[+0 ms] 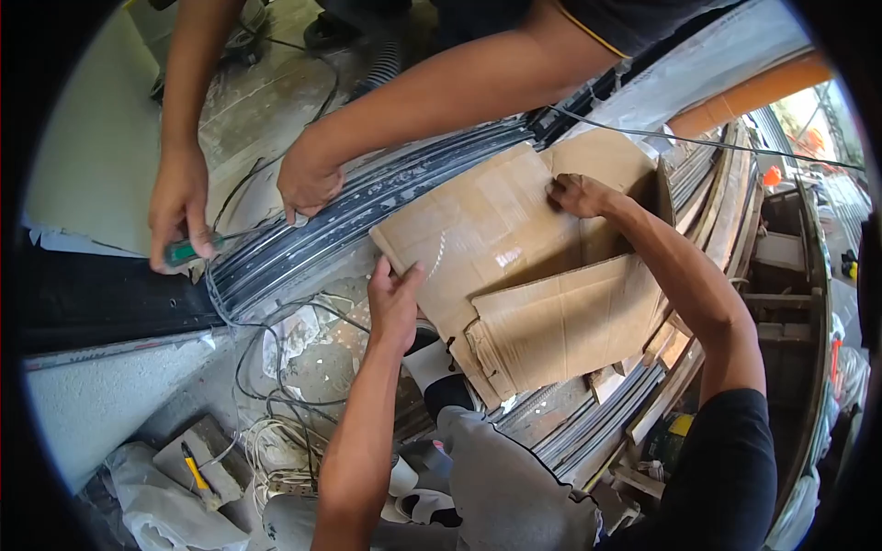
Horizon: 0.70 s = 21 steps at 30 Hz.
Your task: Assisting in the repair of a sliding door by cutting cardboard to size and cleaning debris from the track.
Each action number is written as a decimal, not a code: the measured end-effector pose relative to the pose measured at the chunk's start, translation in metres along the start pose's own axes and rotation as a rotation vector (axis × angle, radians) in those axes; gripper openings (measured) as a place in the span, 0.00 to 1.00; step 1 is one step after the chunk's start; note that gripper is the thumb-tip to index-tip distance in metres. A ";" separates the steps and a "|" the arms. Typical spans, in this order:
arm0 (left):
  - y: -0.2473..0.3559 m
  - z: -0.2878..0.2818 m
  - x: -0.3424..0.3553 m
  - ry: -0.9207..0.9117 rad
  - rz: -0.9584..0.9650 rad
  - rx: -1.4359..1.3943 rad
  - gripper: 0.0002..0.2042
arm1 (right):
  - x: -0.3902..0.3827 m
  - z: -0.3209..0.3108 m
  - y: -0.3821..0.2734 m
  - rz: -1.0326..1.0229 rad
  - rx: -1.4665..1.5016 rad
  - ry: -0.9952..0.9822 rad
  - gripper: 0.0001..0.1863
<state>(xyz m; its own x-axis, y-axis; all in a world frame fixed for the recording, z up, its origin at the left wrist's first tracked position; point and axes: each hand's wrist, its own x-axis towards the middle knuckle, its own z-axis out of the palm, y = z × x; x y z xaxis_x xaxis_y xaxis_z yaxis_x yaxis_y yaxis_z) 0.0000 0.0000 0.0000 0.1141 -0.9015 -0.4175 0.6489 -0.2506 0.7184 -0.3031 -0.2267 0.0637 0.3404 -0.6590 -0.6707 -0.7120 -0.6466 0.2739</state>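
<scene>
A flattened brown cardboard box (487,220) with folded flaps lies tilted across my lap and the space before me. My left hand (395,303) grips its left edge from below, thumb on the face. My right hand (579,195) is closed on the upper flap near the top right. Just beyond the cardboard, a co-worker's left hand (179,220) holds a green-handled screwdriver (188,250) by a long metal track (276,257), and their right hand (308,188) rests at the track, fingertips on a small piece I cannot make out.
Tangled cables (276,395) and a yellow utility knife (196,466) on a block (211,487) are at lower left. Long metal bars and wooden strips (726,202) are stacked right. An orange pipe (735,101) runs at upper right; a thin cable crosses below it. A plastic bag (147,505) lies bottom left.
</scene>
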 end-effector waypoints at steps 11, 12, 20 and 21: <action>-0.004 0.009 -0.060 -0.205 0.084 0.028 0.18 | -0.107 -0.035 0.015 0.064 1.033 0.067 0.50; -0.006 0.009 -0.066 -0.209 0.084 0.021 0.18 | -0.122 -0.022 0.014 -0.006 0.943 0.199 0.53; -0.028 0.015 -0.069 -0.093 0.028 -0.342 0.13 | -0.171 -0.054 -0.030 0.136 0.213 -0.449 0.48; -0.030 0.018 -0.070 -0.098 0.020 -0.350 0.13 | -0.175 -0.054 -0.028 0.145 0.211 -0.457 0.48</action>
<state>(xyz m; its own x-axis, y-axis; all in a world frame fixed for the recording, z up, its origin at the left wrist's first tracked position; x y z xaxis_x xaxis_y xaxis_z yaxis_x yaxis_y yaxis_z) -0.0409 0.0641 0.0171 0.0677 -0.9388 -0.3379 0.8673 -0.1120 0.4850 -0.3099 -0.1144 0.2103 -0.0400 -0.4706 -0.8814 -0.8563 -0.4385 0.2730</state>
